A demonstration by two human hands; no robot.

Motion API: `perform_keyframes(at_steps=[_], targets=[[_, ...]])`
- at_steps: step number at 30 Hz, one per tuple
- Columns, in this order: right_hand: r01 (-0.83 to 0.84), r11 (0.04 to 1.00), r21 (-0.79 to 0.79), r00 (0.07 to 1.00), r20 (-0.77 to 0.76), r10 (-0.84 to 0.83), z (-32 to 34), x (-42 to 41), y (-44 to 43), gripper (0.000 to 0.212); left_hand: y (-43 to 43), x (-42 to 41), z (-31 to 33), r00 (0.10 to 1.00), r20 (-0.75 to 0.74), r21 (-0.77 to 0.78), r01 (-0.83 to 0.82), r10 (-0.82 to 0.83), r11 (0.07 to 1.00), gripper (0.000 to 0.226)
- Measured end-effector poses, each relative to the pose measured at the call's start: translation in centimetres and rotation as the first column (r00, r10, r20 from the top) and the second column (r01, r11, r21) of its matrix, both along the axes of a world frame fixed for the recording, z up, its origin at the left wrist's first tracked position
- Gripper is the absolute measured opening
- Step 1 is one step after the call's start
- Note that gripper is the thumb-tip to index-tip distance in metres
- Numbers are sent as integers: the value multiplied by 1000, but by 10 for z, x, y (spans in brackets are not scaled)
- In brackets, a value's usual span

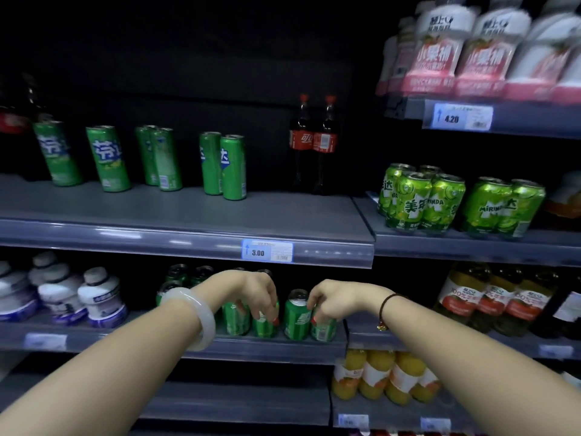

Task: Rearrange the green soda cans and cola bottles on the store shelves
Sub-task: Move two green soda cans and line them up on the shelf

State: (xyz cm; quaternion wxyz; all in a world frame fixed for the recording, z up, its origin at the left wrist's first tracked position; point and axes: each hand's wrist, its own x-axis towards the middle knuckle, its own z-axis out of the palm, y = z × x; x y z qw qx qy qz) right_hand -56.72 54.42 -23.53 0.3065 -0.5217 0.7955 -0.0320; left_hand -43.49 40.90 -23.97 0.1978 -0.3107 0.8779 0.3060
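Several tall green soda cans (108,158) stand spread along the grey upper shelf (188,228), and two cola bottles (314,143) stand at its right end. On the lower shelf (283,349) a row of short green cans stands at the front edge. My left hand (256,295) grips the top of one short green can (265,325) from above. My right hand (330,302) grips the top of another short green can (323,330) at the row's right end. A free can (297,316) stands between the two hands.
Shiny green Mirinda cans (421,199) fill the shelf to the right. White and pink drink bottles (471,45) stand above them. White bottles (94,297) sit lower left, juice bottles (490,297) lower right, and orange juice bottles (386,376) below.
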Motion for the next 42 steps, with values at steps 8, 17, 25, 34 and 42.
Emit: perform_keyframes(at_steps=[8,17,25,34,42], targets=[[-72,994,-79,995,63,77,90,29,-17,35,3,29,85,994,-71,31,-78,80,996,27],[-66,956,-287,997,12,72,162,19,-43,29,-31,43,173,935,-301,-99,-227,188,969,40],[-57,942,-330,998,-14,55,176,16,-75,30,-67,50,189,893,-367,-99,-315,260,944,31],[19,911,-413,1000,-8,-24,193,22,-154,31,-151,63,207,863,-430,-133,-349,264,928,33],[189,848,-495,977,10,-212,194,16,-225,57,-233,50,219,845,-497,-172,-321,200,931,68]])
